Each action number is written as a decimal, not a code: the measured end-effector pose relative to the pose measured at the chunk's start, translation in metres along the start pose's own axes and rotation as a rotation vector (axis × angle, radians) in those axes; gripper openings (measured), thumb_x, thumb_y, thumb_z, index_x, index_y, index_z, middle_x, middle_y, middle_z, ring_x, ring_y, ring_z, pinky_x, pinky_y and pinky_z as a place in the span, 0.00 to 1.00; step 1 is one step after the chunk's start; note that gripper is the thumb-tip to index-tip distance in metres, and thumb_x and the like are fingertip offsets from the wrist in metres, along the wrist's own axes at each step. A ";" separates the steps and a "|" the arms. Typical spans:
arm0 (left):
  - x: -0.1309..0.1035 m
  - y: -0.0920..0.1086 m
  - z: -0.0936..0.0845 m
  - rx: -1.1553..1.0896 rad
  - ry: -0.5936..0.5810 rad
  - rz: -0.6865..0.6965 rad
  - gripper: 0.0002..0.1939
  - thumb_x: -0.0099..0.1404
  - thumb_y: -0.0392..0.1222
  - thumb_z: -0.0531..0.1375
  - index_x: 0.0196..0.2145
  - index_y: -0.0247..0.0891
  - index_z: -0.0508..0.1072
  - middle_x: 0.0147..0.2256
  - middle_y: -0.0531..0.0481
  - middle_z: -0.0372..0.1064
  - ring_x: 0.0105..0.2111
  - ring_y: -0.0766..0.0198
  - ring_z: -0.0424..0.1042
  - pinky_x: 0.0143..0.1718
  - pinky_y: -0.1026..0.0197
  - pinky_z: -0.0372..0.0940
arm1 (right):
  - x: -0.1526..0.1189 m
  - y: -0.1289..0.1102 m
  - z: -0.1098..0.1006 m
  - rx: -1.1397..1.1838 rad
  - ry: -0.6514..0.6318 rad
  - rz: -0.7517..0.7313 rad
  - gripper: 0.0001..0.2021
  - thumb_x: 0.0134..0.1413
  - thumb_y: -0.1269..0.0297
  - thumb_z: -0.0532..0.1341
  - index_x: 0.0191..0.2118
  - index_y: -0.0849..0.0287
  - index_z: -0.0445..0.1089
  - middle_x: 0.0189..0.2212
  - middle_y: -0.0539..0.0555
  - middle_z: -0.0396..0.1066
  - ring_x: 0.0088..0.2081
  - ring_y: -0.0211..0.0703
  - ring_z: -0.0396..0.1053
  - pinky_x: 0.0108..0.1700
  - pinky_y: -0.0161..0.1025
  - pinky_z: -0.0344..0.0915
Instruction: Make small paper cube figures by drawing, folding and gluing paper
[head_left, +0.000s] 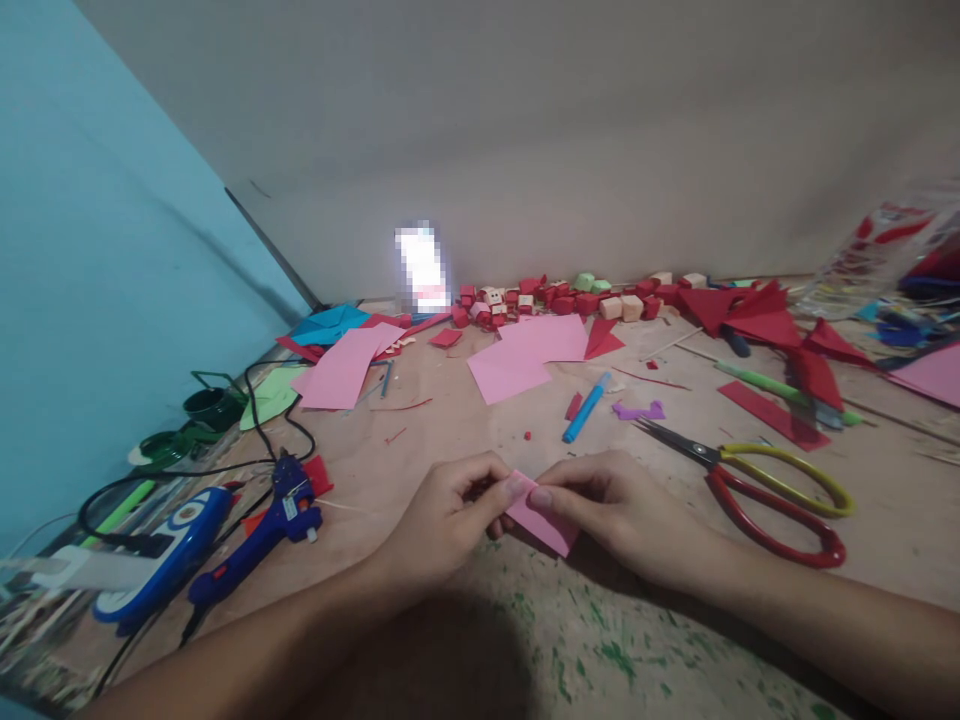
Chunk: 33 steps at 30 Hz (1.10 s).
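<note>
A small pink paper piece [549, 524] is pinched between both hands over the front middle of the table. My left hand [457, 510] grips its upper left part, the thumb on top and the other fingers curled below. My right hand [607, 505] holds its upper edge with the thumb pressed on the face. The lower corner of the paper points down toward me. Scissors [712, 458] with yellow and red handles lie right of my right hand. Beyond the hands lies a blue marker [586, 408], with a purple scrap [639, 410] beside it.
A blue glue gun [259, 545] and a blue-white power strip [169, 560] with black cables lie left. Pink sheets [544, 340] lie farther back, before red and cream paper cubes [555, 300]. A bright phone [424, 268] leans on the wall; red paper [757, 310] lies right.
</note>
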<state>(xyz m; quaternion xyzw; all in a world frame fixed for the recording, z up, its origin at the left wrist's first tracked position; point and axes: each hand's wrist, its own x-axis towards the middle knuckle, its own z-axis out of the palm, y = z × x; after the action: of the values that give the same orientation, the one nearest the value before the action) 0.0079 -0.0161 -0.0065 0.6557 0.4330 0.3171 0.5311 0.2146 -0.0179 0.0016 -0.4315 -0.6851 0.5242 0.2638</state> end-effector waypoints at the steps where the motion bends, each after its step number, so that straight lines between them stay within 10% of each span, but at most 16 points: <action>1: 0.000 0.000 0.000 -0.016 0.015 0.009 0.16 0.70 0.48 0.59 0.30 0.33 0.73 0.24 0.53 0.66 0.25 0.68 0.67 0.29 0.66 0.62 | 0.000 0.000 0.000 0.002 0.005 0.012 0.17 0.64 0.55 0.60 0.33 0.62 0.80 0.29 0.53 0.77 0.32 0.43 0.68 0.35 0.37 0.62; 33: 0.005 -0.003 -0.003 -0.125 0.181 -0.009 0.15 0.68 0.48 0.60 0.31 0.33 0.74 0.20 0.54 0.66 0.20 0.69 0.66 0.25 0.66 0.62 | 0.002 0.006 0.006 0.382 0.122 0.153 0.15 0.60 0.52 0.64 0.32 0.61 0.75 0.25 0.53 0.75 0.26 0.38 0.67 0.30 0.34 0.60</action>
<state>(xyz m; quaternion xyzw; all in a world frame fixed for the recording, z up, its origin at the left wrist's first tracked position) 0.0065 -0.0101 -0.0087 0.5882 0.4615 0.3989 0.5310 0.2102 -0.0185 -0.0057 -0.4554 -0.5213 0.6360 0.3410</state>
